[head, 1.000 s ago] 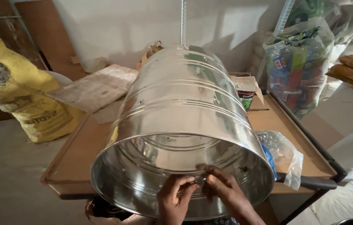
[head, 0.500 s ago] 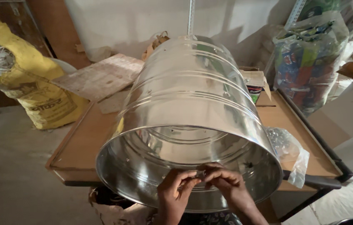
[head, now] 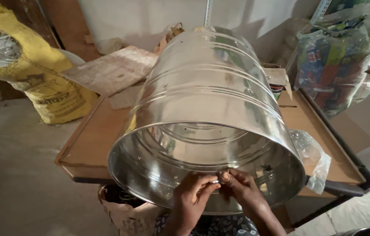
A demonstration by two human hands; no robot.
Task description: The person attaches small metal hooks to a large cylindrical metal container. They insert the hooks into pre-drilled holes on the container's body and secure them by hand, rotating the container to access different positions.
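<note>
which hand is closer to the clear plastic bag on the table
Right. The right hand is at the steel drum's near rim, on the side toward the plastic bag; the left hand is farther from it.

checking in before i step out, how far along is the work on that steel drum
The shiny steel drum already lies on its side on the wooden table, open end toward the camera. In hand: the left hand and right hand pinch a small metal fastener at the near rim. Left: several small holes along the inner wall look unfilled, so much seems undone.

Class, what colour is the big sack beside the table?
Yellow sack, with dark print, seen in the head view.
</note>
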